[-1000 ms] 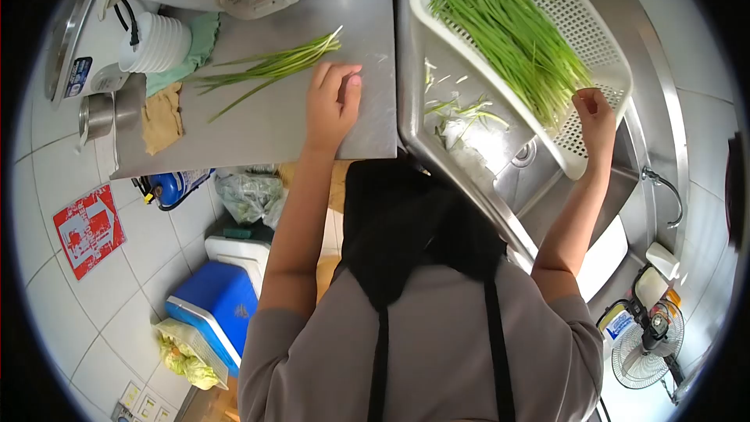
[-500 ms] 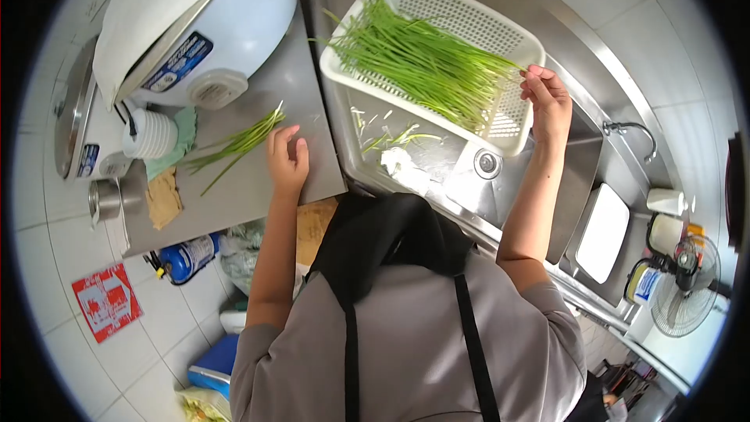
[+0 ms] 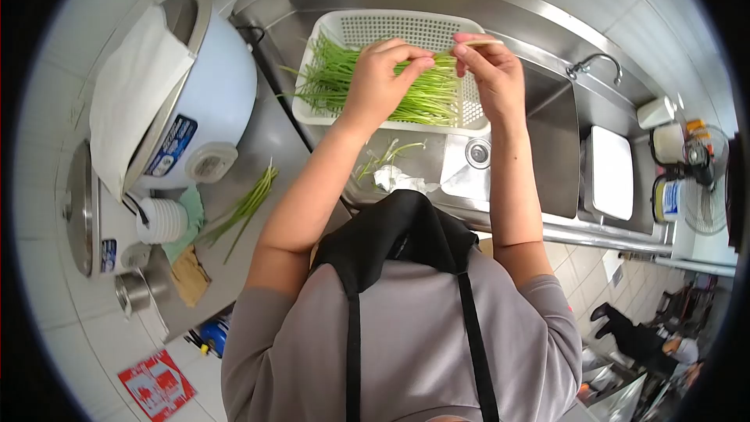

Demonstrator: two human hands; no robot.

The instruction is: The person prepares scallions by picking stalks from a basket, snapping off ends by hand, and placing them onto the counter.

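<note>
Both of my hands are raised over a white perforated basket (image 3: 476, 117) holding a heap of long green chives (image 3: 328, 78). My right hand (image 3: 498, 82) pinches the pale end of a single chive stalk (image 3: 491, 43) between thumb and fingers. On the same stalk, closer to its green part, the thumb and forefinger of my left hand (image 3: 380, 82) are closed. A small bunch of chives (image 3: 248, 207) lies apart on the steel counter at left. Below the basket, loose trimmings (image 3: 383, 158) and a crumpled white scrap (image 3: 402, 181) rest in the sink.
A large rice cooker (image 3: 226, 86) draped with white cloth stands on the left counter. Near it are stacked white cups (image 3: 160, 219) and a green cloth (image 3: 191, 215). To the right are a faucet (image 3: 601, 62) and a white tray (image 3: 609, 172). Another person (image 3: 637, 336) is at lower right.
My left hand has moved from beside the counter's bunch to over the basket, closing on the stalk by my right hand. The view has turned, and another person now shows at lower right.
</note>
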